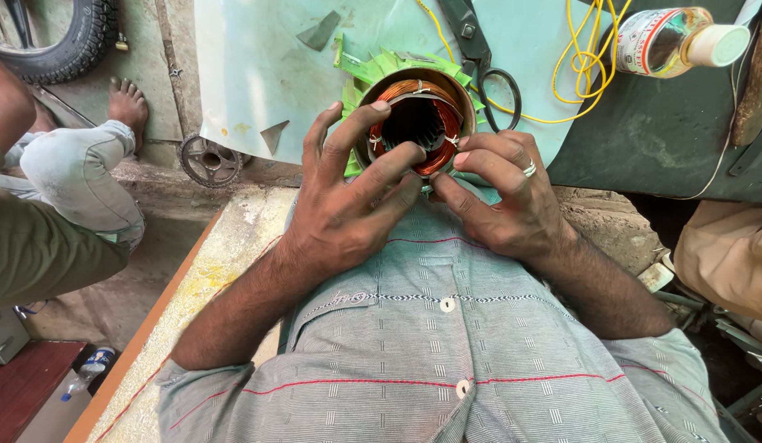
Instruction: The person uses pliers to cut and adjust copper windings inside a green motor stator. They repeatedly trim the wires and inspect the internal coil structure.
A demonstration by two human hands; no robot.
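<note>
A round motor stator [419, 115] with copper windings and green paper slot liners sticking out rests against my chest at the table edge. My left hand [348, 197] wraps its near left side, fingers spread over the rim. My right hand [504, 193], wearing a silver ring, presses on the near right rim, fingertips meeting the left hand's at the winding. Both hands grip the stator.
A pale sheet [258, 66] covers the table, with scissors [483, 57], a yellow wire coil [590, 61] and a bottle [676, 37] behind. Another person sits at left, with a bare foot [126, 102]. A sprocket [208, 162] and a tyre [69, 41] lie on the floor.
</note>
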